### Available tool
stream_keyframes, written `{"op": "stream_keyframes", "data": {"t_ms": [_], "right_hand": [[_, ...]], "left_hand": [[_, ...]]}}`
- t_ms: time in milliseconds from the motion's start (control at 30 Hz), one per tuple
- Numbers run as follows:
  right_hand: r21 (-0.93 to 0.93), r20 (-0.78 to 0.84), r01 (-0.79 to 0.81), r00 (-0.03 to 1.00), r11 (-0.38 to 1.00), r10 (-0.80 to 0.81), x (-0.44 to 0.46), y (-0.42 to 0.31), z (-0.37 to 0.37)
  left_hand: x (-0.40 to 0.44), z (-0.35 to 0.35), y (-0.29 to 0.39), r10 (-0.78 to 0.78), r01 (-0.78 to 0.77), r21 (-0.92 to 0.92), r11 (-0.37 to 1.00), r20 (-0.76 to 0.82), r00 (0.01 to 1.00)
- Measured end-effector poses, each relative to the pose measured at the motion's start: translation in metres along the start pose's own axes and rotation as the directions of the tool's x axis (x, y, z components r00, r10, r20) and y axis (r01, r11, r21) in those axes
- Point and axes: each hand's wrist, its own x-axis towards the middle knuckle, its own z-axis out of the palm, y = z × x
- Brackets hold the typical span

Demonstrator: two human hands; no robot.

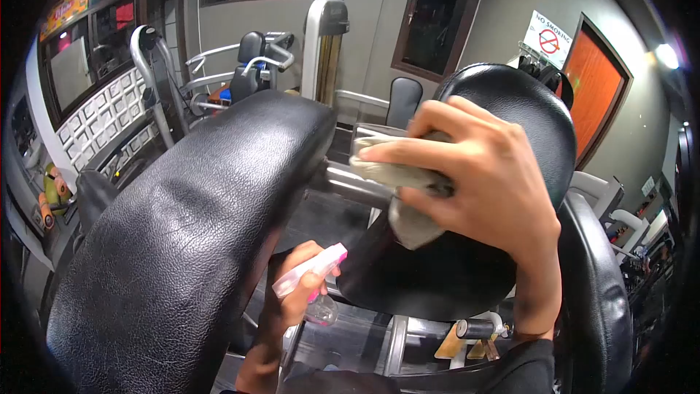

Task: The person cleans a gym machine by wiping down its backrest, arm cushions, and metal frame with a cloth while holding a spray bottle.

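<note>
Nearest, at the lower middle, the left hand (294, 302) has its grip wrapped around a spray bottle (310, 271), its white-and-pink head tilted up to the right and its clear body below; the bottle is just beside the lower right edge of a long black pad (182, 241). Farther up and to the right, the right hand (485, 175) pinches a bunched greyish cloth (385, 172) between thumb and fingers, its grip narrowed on the folds, one corner drooping below the thumb. The cloth is in front of the upper left edge of a dark lower pad (437, 281); whether it touches that pad cannot be told. Behind the hand rises a rounded black pad (536, 120), and a metal bar (350, 179) runs beyond the cloth. Farther back, exercise machines (251, 66) stand left of a silver column (319, 44). On the far walls are a dark window (435, 22), a no-smoking sign (548, 38) and an orange door (598, 95).
</note>
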Motion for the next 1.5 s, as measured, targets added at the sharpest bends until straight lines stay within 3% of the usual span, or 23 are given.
{"op": "stream_keyframes", "data": {"t_ms": [100,300,433,467,633,700,833,1000,1100,1267,1333,1400,1500], "right_hand": [[0.137,-0.016,-0.146,0.989,0.980,0.149,-0.021,0.010,-0.024],[0.109,-0.203,-0.334,0.915,0.936,0.349,-0.063,0.027,-0.052],[0.050,-0.333,-0.352,0.876,0.935,0.348,-0.074,0.038,-0.058],[0.071,-0.295,-0.432,0.852,0.899,0.432,-0.076,0.033,-0.062],[-0.105,-0.394,-0.346,0.875,0.932,0.281,-0.084,0.047,-0.053],[-0.082,-0.427,-0.335,0.863,0.939,0.271,-0.087,0.050,-0.047],[-0.048,-0.487,-0.350,0.826,0.936,0.284,-0.091,0.052,-0.035],[-0.226,-0.564,-0.404,0.796,0.887,0.219,-0.092,0.059,-0.014],[-0.211,-0.590,-0.416,0.776,0.884,0.224,-0.089,0.053,-0.013],[-0.182,-0.634,-0.441,0.735,0.879,0.238,-0.089,0.058,-0.010],[-0.079,-0.647,-0.459,0.699,0.885,0.305,-0.081,0.064,-0.013],[-0.117,-0.635,-0.467,0.714,0.877,0.296,-0.066,0.066,-0.018],[-0.223,-0.589,-0.466,0.764,0.856,0.262,-0.035,0.066,-0.021]], "left_hand": [[0.011,0.002,0.018,0.082,-0.079,-0.033,0.996,0.101,0.991],[0.032,0.021,0.049,0.095,-0.086,-0.055,0.995,0.178,0.979],[0.055,0.033,0.067,0.171,-0.147,-0.164,0.975,0.143,0.975],[0.063,0.035,0.071,0.195,-0.169,-0.175,0.970,0.139,0.971],[0.104,0.044,0.089,0.250,-0.208,-0.272,0.940,0.127,0.960],[0.118,0.046,0.096,0.234,-0.181,-0.313,0.932,0.141,0.962],[0.137,0.056,0.119,0.219,-0.197,-0.234,0.952,0.070,0.973],[0.154,0.062,0.123,0.232,-0.223,-0.145,0.964,0.049,0.971],[0.159,0.061,0.121,0.256,-0.250,-0.119,0.961,0.033,0.966],[0.158,0.053,0.111,0.204,-0.174,-0.202,0.964,0.139,0.969],[0.151,0.053,0.104,0.193,-0.145,-0.240,0.960,0.190,0.963],[0.146,0.053,0.091,0.178,-0.069,-0.325,0.943,0.320,0.930],[0.140,0.061,0.080,0.119,0.014,-0.335,0.942,0.374,0.920]]}}
